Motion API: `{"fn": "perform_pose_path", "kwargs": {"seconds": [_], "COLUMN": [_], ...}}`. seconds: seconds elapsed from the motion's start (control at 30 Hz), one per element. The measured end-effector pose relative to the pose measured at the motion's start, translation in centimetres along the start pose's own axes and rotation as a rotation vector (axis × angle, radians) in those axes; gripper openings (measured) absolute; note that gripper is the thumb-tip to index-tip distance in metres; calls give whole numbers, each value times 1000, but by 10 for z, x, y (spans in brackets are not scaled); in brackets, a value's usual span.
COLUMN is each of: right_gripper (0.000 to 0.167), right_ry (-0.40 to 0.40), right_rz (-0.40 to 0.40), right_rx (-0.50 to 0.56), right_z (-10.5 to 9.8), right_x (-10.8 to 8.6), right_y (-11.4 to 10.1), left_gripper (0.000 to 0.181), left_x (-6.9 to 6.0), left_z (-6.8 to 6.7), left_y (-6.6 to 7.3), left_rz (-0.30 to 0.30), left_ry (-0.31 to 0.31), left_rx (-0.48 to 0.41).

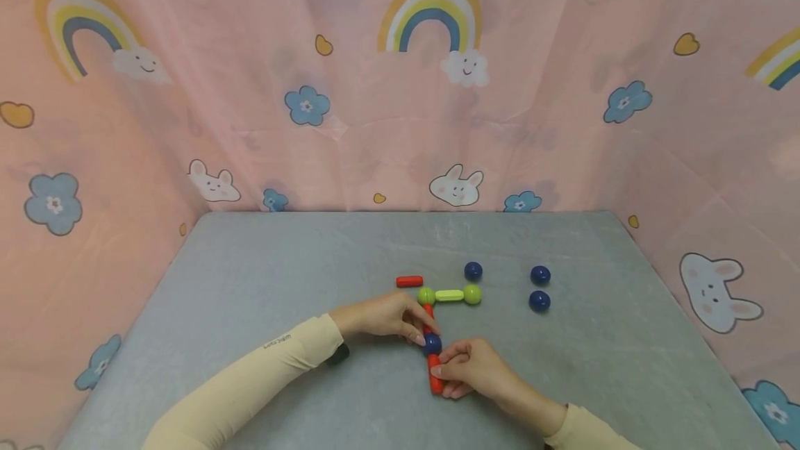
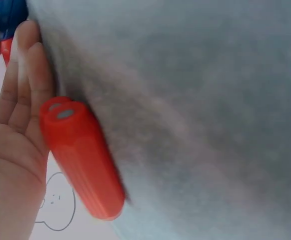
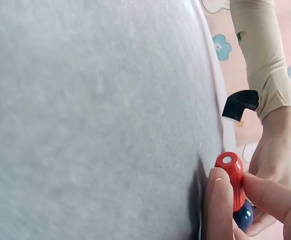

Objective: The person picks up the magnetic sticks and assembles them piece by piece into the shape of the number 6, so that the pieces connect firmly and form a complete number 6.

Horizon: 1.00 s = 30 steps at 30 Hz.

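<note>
On the tabletop (image 1: 281, 255), the left hand (image 1: 386, 314) pinches a blue ball (image 1: 432, 345), apparently steadying it, while the right hand (image 1: 476, 370) grips the near red rod (image 1: 435, 385), seemingly for alignment.

On the grey bench (image 1: 281, 252) lie three loose blue balls (image 1: 540, 275), a red rod (image 1: 409, 282), and a green rod (image 1: 449, 296) between two green balls (image 1: 472, 294).

Right of where the right hand (image 1: 478, 369) grips, grey tabletop (image 1: 600, 360) gives passage; the left hand (image 1: 389, 314) blocks the far-left side, a lime-green rod (image 1: 449, 295) farther beyond.
</note>
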State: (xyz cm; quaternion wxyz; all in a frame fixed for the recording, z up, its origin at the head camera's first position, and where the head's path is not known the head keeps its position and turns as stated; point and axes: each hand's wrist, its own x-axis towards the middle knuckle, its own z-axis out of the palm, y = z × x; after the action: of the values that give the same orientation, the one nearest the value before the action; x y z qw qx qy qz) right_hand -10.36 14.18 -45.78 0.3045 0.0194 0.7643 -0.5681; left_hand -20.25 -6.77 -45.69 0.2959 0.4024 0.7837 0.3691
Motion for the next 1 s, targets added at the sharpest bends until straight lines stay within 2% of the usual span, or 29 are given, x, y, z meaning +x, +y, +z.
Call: {"fn": "perform_pose_path", "kwargs": {"seconds": [0.2,0.63,1.0], "right_gripper": [30,28,24], "right_ry": [9,46,38], "right_rz": [-35,-75,-56], "right_rx": [-19,-67,-68], "right_z": [-2,-3,-3], "right_x": [5,15,15], "right_y": [-3,-3,-5], "left_gripper": [28,29,30], "left_x": [0,1,-2], "left_z": [-4,-6,-6], "left_y": [0,-4,-3], "left_rz": [41,49,4], "left_ry": [21,57,66], "left_rx": [74,86,64]}}
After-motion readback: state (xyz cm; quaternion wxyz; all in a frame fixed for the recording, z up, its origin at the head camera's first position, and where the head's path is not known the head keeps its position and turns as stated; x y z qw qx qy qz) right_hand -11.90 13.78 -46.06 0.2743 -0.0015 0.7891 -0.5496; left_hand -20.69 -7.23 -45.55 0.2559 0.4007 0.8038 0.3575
